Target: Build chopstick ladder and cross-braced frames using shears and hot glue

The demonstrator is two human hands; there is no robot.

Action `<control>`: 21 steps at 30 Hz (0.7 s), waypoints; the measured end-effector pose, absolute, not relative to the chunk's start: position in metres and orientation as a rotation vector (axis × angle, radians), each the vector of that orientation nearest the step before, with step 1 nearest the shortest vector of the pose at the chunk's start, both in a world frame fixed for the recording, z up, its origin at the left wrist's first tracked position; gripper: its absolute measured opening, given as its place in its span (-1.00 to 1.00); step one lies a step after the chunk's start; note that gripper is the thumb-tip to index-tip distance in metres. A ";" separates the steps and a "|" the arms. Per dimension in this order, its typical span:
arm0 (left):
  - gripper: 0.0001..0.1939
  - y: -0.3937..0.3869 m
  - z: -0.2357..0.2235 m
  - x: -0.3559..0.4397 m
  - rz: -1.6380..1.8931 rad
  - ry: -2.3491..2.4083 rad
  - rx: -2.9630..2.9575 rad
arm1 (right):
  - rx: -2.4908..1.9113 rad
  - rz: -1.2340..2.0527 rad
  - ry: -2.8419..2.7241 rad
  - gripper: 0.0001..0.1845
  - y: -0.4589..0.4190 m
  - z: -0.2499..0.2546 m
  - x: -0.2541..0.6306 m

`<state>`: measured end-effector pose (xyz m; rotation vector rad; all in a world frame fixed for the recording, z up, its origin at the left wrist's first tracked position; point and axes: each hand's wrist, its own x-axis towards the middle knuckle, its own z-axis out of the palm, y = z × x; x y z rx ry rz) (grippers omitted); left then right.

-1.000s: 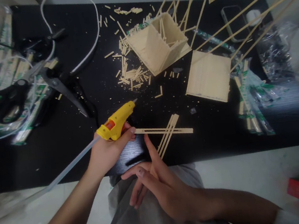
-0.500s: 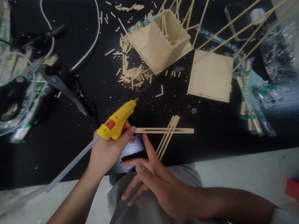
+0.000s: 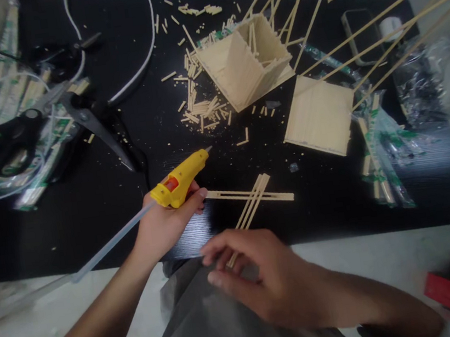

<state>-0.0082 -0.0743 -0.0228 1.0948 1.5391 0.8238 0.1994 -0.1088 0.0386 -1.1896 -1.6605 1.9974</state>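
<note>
A yellow hot glue gun is gripped in my left hand, its nozzle pointing up and right. From its back a long translucent glue stick runs down to the left. My left thumb and fingertips are at the left end of a flat pair of thin wooden sticks. A second pair of wooden sticks lies crossed over it. Over the lower part of that second pair hovers my right hand, thumb and fingers curved with a gap between them; stick ends show in the gap.
Behind are a box made of sticks and a square stick panel with long sticks rising from it. Cut stick bits lie scattered. Scissors and wrapped chopsticks are left; more wrapped chopsticks and a phone are right.
My right hand has drawn back from the left end of the sticks toward the table edge, turning over, its fingers now curled. My left hand keeps the glue gun nearly in place.
</note>
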 end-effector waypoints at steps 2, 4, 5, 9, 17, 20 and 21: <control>-0.79 -0.074 -0.021 -0.006 0.850 1.534 1.066 | -1.150 1.473 -1.924 -0.94 -0.094 0.039 0.207; -0.81 -0.074 -0.019 -0.004 0.861 1.529 1.048 | -1.122 0.982 -2.182 -0.92 -0.080 0.034 0.211; -0.81 -0.073 -0.019 -0.004 0.865 1.528 1.041 | -1.159 0.811 -2.289 -0.84 -0.074 0.031 0.211; -0.81 -0.074 -0.020 -0.004 0.878 1.507 1.006 | -1.316 0.601 -2.570 -0.50 -0.057 0.015 0.203; -0.81 -0.074 -0.021 -0.006 0.817 1.508 1.060 | -1.329 0.760 -2.511 -0.47 -0.050 0.003 0.193; -0.83 -0.074 -0.020 -0.005 0.818 1.504 1.054 | -1.358 0.876 -2.443 -0.48 -0.047 0.005 0.195; -0.83 -0.074 -0.020 -0.005 0.820 1.499 1.048 | -1.373 0.921 -2.421 -0.49 -0.046 0.005 0.195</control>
